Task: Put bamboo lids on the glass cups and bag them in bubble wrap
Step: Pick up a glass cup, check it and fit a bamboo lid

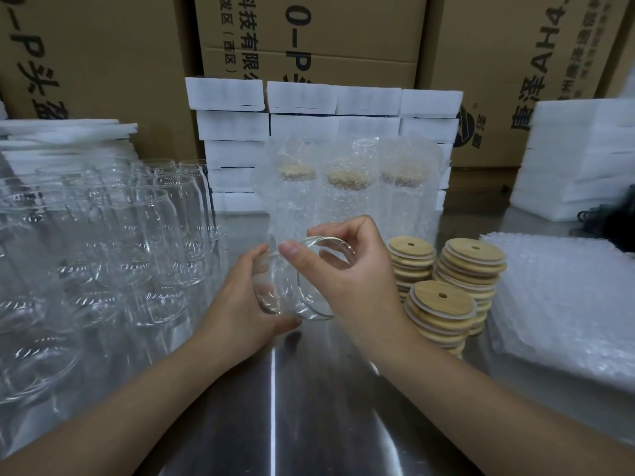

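An unlidded glass cup (281, 293) is held tilted above the steel table (275, 407), the left hand (240, 304) curled round its base and the right hand (354, 269) pinching its rim. Lidding seems about to begin: the right hand would need to let go and fetch a bamboo lid (429, 298) from the stacks just beside.

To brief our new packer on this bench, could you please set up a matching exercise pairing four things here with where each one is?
Things
1. clear glass cup without a lid
2. stacks of round bamboo lids
3. pile of flat bubble-wrap bags
4. three lidded glass cups in bubble wrap

Places
A. far right on the steel table
B. held by the left hand and right hand
C. standing at the back, before white foam blocks
D. just right of the right hand

Pairs: 1-B, 2-D, 3-A, 4-C
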Available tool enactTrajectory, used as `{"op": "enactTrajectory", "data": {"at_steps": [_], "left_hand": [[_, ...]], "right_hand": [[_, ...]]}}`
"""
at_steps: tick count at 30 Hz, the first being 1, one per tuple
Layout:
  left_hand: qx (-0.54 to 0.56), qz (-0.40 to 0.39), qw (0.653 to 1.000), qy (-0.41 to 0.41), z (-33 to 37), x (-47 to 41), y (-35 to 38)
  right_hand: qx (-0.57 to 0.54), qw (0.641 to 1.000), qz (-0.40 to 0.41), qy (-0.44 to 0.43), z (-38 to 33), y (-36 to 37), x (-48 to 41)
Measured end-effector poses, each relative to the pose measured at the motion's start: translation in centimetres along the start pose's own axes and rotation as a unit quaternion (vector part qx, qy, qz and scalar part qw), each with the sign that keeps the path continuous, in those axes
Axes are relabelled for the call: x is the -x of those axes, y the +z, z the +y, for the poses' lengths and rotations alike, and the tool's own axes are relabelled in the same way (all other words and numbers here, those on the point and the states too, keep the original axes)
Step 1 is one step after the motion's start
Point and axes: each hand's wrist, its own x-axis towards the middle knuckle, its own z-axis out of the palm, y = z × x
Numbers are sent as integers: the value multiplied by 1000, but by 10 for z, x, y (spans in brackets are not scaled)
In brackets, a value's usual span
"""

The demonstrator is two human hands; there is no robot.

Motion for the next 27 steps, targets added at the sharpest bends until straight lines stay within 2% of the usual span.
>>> {"op": "enactTrajectory", "data": {"at_steps": [8,13,27], "left_hand": [[2,4,1000,14,5,4,0],[15,7,1000,15,-3,2,1],[104,-5,994,15,-6,-1,1]], "right_hand": [[-67,998,12,-8,-1,1,-4],[-25,1000,12,-6,0,-1,-5],[-58,998,14,-5,3,2,-6]]}}
